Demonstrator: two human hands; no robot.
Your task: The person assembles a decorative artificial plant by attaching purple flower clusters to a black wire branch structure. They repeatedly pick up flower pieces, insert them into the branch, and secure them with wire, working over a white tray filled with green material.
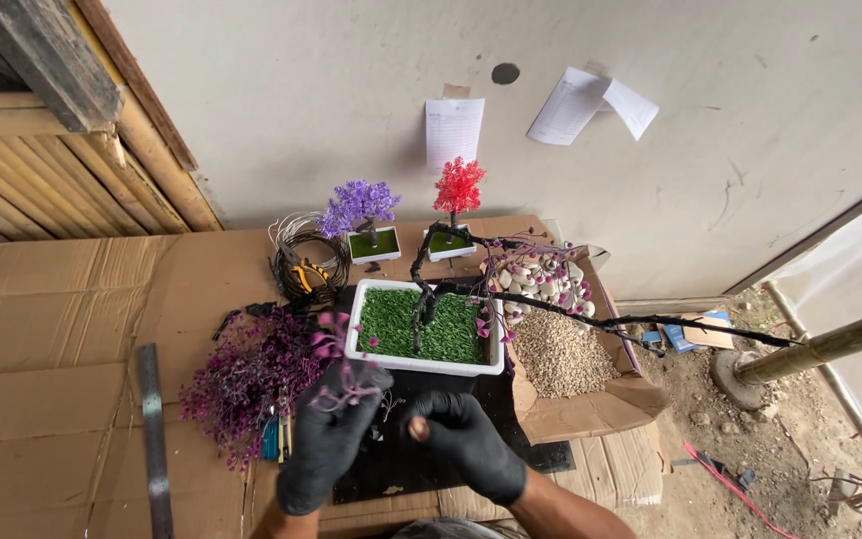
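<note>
well, counting from my feed: two gloved hands, both in black. my left hand (326, 439) is closed around a small purple-pink sprig (343, 384), fingers clamped on its stem, lifted just in front of the white rectangular tray (421, 364). my right hand (466, 439) is curled loosely beside it, with one fingertip showing through a hole in the glove; whether it pinches anything i cannot tell. i count one tray of green turf with one black bare tree (431, 289) rising from it, its long branch (650, 324) stretching right past the table edge with a few pink leaves on it. behind stand two finished little trees, one purple (358, 207) and one red (459, 187), each in its own small white pot. one heap of purple foliage (251, 379) lies left of the tray, one coil of wire (301, 255) with orange-handled pliers behind that, one metal ruler (154, 439) at far left. one open cardboard box (591, 409) at right holds gravel and pale stones. three papers hang on the wall. small dark bits beside the foliage are too small to make out, and my forearms are cut off by the bottom edge.
</note>
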